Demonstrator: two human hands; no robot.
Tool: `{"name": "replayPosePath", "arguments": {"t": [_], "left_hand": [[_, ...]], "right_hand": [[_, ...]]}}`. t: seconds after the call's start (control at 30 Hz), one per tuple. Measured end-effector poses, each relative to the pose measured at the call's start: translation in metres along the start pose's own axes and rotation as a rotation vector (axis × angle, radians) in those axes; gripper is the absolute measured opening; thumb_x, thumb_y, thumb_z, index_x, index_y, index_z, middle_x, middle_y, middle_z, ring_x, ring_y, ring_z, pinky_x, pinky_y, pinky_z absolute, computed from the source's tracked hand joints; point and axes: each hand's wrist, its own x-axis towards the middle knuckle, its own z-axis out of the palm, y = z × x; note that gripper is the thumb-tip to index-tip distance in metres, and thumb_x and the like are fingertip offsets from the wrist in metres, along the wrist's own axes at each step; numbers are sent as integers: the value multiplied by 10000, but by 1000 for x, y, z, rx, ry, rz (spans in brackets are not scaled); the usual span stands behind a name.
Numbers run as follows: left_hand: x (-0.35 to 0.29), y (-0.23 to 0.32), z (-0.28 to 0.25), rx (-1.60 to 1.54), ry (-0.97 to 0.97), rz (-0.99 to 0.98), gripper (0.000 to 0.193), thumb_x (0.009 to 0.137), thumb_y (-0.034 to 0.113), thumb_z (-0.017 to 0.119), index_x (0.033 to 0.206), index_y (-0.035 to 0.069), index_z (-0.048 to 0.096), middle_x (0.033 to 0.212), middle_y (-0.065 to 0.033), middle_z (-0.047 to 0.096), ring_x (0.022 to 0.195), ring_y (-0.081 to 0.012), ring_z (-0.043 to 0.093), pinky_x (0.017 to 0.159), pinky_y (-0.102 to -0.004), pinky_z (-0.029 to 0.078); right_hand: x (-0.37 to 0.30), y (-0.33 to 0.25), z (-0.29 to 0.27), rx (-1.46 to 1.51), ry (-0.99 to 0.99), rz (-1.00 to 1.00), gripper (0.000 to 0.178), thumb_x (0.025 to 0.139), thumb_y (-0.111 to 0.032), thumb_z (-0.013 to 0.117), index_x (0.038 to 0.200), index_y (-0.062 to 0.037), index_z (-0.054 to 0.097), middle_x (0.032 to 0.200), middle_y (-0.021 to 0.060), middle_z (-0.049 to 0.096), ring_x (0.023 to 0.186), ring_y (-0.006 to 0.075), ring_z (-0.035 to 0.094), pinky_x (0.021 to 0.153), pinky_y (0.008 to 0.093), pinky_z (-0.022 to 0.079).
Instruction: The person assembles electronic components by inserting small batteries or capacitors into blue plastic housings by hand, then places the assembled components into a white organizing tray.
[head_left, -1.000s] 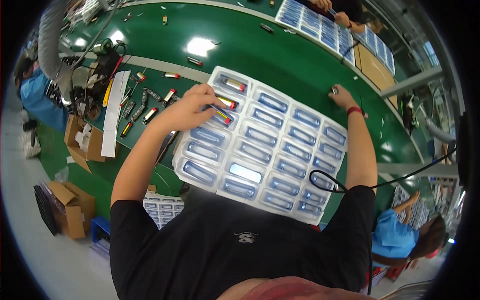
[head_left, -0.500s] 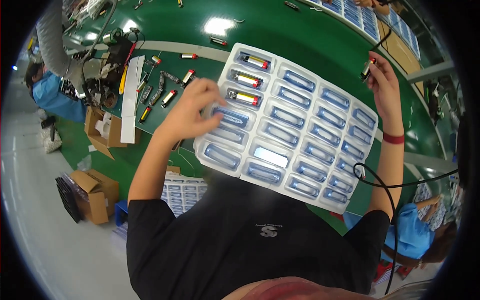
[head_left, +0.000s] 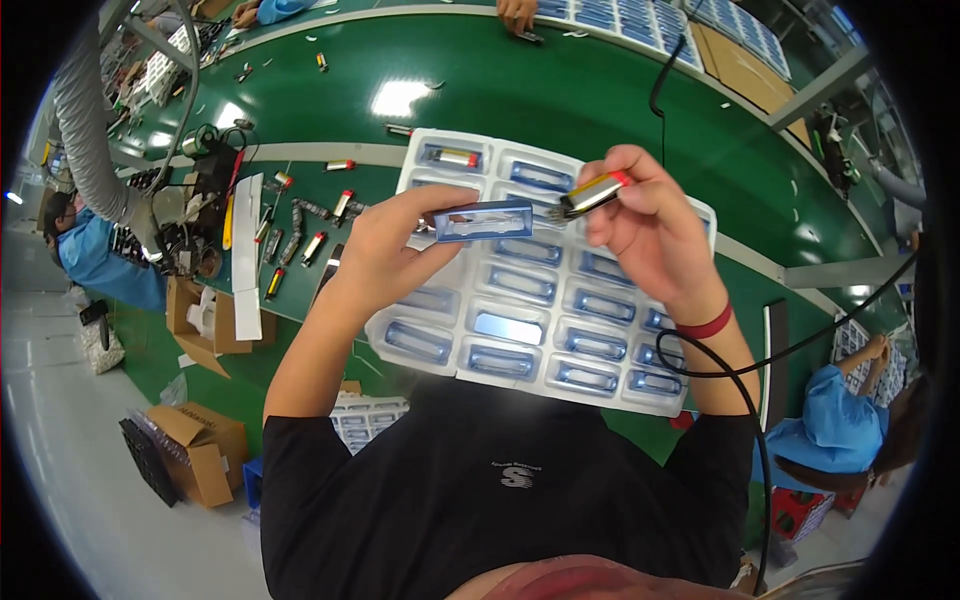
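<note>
My left hand [head_left: 375, 250] grips a small blue see-through plastic case [head_left: 484, 237] by its left end, held above the tray. My right hand [head_left: 662, 225] pinches a small cylindrical battery [head_left: 597, 193] with a yellow-and-dark body, a red end and bare metal at its lower left tip. The battery is just right of the case and apart from it. Beneath both hands lies a white moulded tray [head_left: 452, 340], its pockets holding blue cases. In the top left pocket a red-ended battery [head_left: 456, 157] sits in a case. My hands hide part of the tray's upper rows.
Loose batteries [head_left: 313, 247] and a white strip [head_left: 247, 260] lie on the green bench at left, beside a ribbed hose [head_left: 85, 130]. A black cable [head_left: 800, 350] loops past my right forearm. Co-workers in blue sit left and right; another hand [head_left: 517, 14] is at the far side.
My left hand has taken a blue case from the tray's left column and lifted it. My right hand has brought the battery leftward and nearer, beside the case. The view has shifted too.
</note>
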Motion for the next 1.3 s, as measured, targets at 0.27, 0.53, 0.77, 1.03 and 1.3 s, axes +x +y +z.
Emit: {"name": "replayPosePath", "arguments": {"t": [0.27, 0.53, 0.77, 1.03, 1.3], "left_hand": [[23, -4, 63, -776, 94, -211, 469, 879, -115, 665, 1305, 17, 522, 1196, -104, 640, 1032, -154, 666, 889, -292, 562], [36, 0, 62, -1076, -137, -405, 489, 954, -62, 582, 1425, 3, 467, 1293, -122, 595, 1088, -149, 668, 968, -276, 539], [35, -1, 64, -1245, -142, -536, 543, 945, -55, 598, 1465, -8, 448, 1214, -143, 674, 1111, -147, 673, 977, -255, 525], [37, 4, 73, -1230, -111, -535, 502, 988, 11, 612, 1460, -17, 444, 1243, -133, 661, 1081, -139, 672, 973, -263, 531], [34, 1, 74, -1032, -44, -482, 312, 1037, 26, 529, 1347, -8, 530, 1205, -108, 659, 1033, -141, 678, 935, -293, 551]], "right_hand": [[-1, 20, 4, -423, 76, -240, 158, 976, 24, 586, 1130, -12, 589, 1226, 156, 637, 957, 178, 692, 856, 329, 592], [-3, 23, -6, -547, 150, -293, 238, 924, 41, 703, 1155, 19, 654, 1034, 53, 684, 950, 119, 673, 849, 264, 553], [0, 33, -12, -664, 247, -351, 255, 888, -2, 770, 1129, 7, 687, 956, 1, 672, 776, 35, 543, 700, 191, 441], [3, 46, -18, -868, 310, -413, 244, 892, -47, 776, 1124, -13, 709, 974, 25, 675, 823, 58, 582, 728, 202, 473], [12, 43, -10, -673, 286, -383, 350, 932, -4, 704, 1278, -14, 659, 1219, 127, 629, 985, 181, 677, 871, 278, 554]]}}
